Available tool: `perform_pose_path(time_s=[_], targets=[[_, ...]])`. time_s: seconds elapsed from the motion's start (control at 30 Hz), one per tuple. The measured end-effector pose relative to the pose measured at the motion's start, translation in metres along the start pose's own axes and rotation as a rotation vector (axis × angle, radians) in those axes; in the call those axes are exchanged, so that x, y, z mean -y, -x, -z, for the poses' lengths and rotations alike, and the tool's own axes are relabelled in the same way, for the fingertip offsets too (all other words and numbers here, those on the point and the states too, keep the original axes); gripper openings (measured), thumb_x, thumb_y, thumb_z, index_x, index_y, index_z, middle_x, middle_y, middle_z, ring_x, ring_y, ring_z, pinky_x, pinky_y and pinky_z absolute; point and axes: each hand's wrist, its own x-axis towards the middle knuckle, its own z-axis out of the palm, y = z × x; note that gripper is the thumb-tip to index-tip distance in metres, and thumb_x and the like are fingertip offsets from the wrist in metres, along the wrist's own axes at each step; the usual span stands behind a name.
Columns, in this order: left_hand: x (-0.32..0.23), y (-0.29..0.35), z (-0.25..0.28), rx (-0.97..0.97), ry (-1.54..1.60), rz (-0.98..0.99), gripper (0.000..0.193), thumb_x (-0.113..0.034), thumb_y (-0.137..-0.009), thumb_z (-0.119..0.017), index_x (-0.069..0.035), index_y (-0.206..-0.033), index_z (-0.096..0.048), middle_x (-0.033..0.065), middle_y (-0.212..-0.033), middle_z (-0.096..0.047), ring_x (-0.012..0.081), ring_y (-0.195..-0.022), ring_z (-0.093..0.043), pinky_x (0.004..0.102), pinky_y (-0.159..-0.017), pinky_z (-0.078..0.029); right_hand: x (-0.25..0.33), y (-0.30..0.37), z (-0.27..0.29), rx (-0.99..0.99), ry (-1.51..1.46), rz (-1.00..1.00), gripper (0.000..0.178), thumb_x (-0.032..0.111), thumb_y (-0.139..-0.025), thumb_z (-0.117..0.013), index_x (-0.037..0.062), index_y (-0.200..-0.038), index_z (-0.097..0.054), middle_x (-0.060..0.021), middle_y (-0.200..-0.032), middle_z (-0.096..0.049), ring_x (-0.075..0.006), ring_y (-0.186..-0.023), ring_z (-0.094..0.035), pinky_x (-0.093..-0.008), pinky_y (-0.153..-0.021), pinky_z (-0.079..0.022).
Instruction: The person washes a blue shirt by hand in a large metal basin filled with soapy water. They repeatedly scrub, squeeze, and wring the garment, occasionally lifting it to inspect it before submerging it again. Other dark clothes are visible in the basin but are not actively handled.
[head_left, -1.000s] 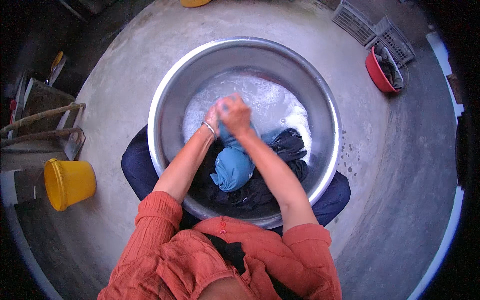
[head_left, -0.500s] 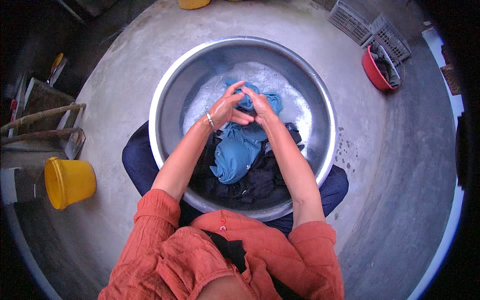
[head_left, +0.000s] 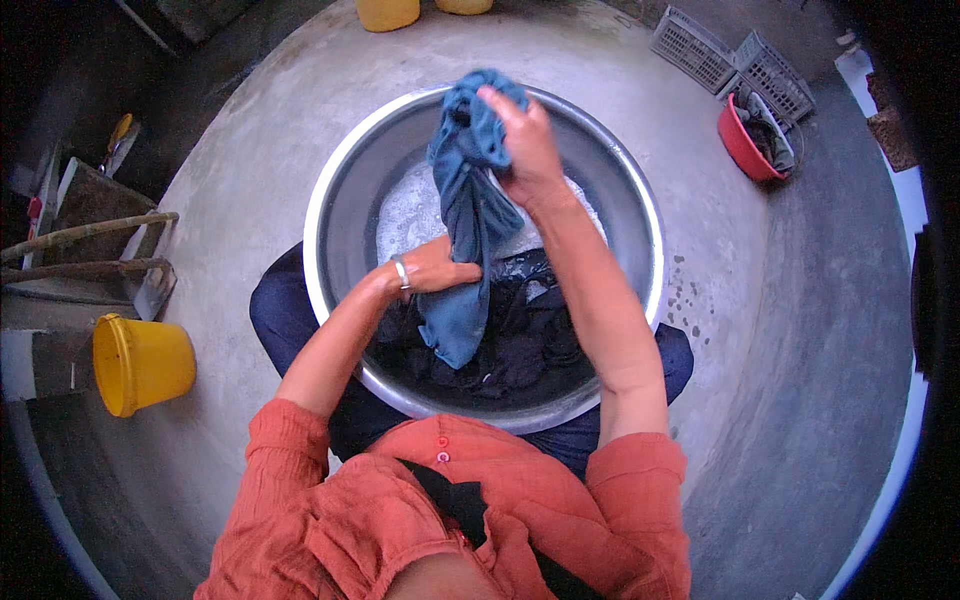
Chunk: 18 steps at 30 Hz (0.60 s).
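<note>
A wet blue garment [head_left: 465, 215] hangs lengthwise over a large metal basin [head_left: 335, 165]. My right hand [head_left: 530, 145] grips its bunched upper end, raised near the far rim. Lower down, my left hand [head_left: 440, 268], with a bracelet at the wrist, is closed around the cloth's middle; some of its fingers are hidden behind the fabric. The garment's lower end dangles over dark wet clothes [head_left: 525, 335] heaped in the near half of the basin. Sudsy water [head_left: 405, 205] shows beyond them. The basin sits between my legs.
On the concrete floor at left stands a yellow bucket [head_left: 145, 365], below some wooden poles [head_left: 90, 235]. Far right, a red tub [head_left: 745, 140] holding dark cloth rests beside grey plastic crates [head_left: 690, 50]. Yellow containers [head_left: 388, 12] stand at the far edge.
My right hand has lifted one end of the blue garment up toward the far rim. My left hand has come nearer and now grips its middle; the cloth is stretched out.
</note>
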Motion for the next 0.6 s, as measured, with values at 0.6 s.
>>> perform_pose_path(time_s=[0.6], targets=[[0.024, -0.032, -0.052, 0.243, -0.242, -0.012, 0.046, -0.036, -0.076, -0.062, 0.005, -0.097, -0.055, 0.0207, -0.097, -0.060, 0.0294, -0.092, -0.058, 0.0356, -0.083, -0.044, -0.046, 0.012, 0.288, -0.359, 1.753, -0.311, 0.066, 0.041, -0.070, -0.060, 0.0067, -0.123, -0.042, -0.0241, -0.119, -0.047, -0.0399, -0.102, -0.051, -0.0473, -0.086, -0.041]])
